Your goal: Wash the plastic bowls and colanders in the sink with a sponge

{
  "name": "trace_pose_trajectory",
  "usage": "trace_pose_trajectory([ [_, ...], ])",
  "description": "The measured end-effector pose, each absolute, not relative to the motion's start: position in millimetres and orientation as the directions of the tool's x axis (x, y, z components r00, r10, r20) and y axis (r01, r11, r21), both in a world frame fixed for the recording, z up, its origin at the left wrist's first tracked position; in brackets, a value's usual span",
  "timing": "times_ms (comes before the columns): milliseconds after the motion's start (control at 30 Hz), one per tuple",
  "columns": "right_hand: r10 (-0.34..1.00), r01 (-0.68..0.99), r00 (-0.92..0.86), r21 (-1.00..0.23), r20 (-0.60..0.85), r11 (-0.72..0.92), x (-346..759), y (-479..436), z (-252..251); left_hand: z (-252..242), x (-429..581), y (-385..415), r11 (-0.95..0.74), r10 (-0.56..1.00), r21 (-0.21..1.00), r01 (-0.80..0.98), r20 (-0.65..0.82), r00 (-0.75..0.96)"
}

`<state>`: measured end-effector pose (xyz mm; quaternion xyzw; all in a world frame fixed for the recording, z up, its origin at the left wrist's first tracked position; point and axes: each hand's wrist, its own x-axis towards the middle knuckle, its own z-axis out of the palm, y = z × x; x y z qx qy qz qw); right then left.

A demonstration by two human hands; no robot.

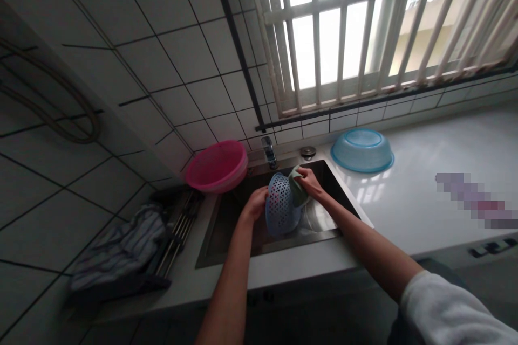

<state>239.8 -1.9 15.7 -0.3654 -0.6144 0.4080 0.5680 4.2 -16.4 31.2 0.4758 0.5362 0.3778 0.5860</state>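
Observation:
A blue perforated colander is held on its side over the steel sink. My left hand grips its left rim, fingers closed on it. My right hand is closed on a green cloth and presses it against the colander's inner side. The tap stands just behind them at the sink's back edge.
A pink basin rests at the sink's back left corner. A blue basin lies upside down on the white counter to the right. A striped towel lies on a dish rack at the left. Tiled walls and a barred window stand behind.

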Motion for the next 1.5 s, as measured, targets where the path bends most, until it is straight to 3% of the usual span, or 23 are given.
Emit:
trace_pose_trajectory([
  [133, 0.852, 0.212, -0.116, -0.825, 0.51, 0.523, 227.9, -5.0, 7.4, 31.4, 9.8, -7.0, 0.15, 0.989, 0.972, 0.18, -0.15, -0.012],
  [267, 0.772, 0.486, -0.314, -0.605, 0.553, 0.631, 204.9, -17.2, -4.4, 24.5, 13.8, 11.0, 0.087, 0.99, 0.946, 0.313, -0.048, -0.131],
  [367, 0.639, 0.522, -0.548, -0.376, 0.54, 0.766, 187.7, -28.3, -5.6, 20.0, 12.0, 22.0, 0.091, 0.988, 0.94, 0.329, -0.044, -0.149],
  [433, 0.562, 0.489, -0.639, -0.287, 0.525, 0.824, 182.9, -30.5, -4.4, 16.4, 8.9, 26.1, 0.102, 0.984, 0.941, 0.322, -0.049, -0.169],
  [533, 0.633, 0.545, -0.569, -0.336, 0.524, 0.768, 190.9, -22.6, -5.1, 8.6, 3.8, 27.7, 0.088, 0.983, 0.953, 0.289, -0.036, -0.18],
  [667, 0.869, 0.705, -0.237, -0.539, 0.435, 0.462, 207.8, -8.5, -10.0, -0.9, 1.0, 27.3, 0.05, 0.989, 0.971, 0.232, -0.016, -0.147],
  [733, 0.889, 0.739, -0.201, -0.532, 0.412, 0.413, 204.7, -9.2, -11.3, -2.5, 1.6, 28.5, 0.028, 0.992, 0.976, 0.218, 0.0, -0.13],
  [900, 0.668, 0.63, -0.555, -0.275, 0.495, 0.727, 174.2, -27.2, -9.7, -1.0, 4.3, 31.7, -0.001, 0.996, 0.981, 0.195, 0.018, -0.087],
  [967, 0.627, 0.601, -0.603, -0.237, 0.493, 0.763, 171.7, -30.2, -6.5, -1.1, 4.3, 31.3, 0.002, 0.996, 0.979, 0.203, 0.015, -0.087],
  [1133, 0.685, 0.658, -0.401, -0.329, 0.608, 0.677, 198.5, -26.2, 7.9, -2.8, 0.7, 29.7, 0.004, 0.996, 0.984, 0.176, 0.01, -0.083],
  [1333, 0.49, 0.544, -0.2, -0.32, 0.848, 0.776, 214.9, -38.4, 23.0, -2.6, -6.4, 26.0, 0.082, 0.988, 0.987, 0.135, -0.062, -0.145],
  [1500, 0.551, 0.554, -0.027, -0.446, 0.834, 0.703, 219.2, -32.3, 18.4, 0.3, -5.8, 19.5, 0.103, 0.985, 0.988, 0.114, -0.086, -0.147],
])
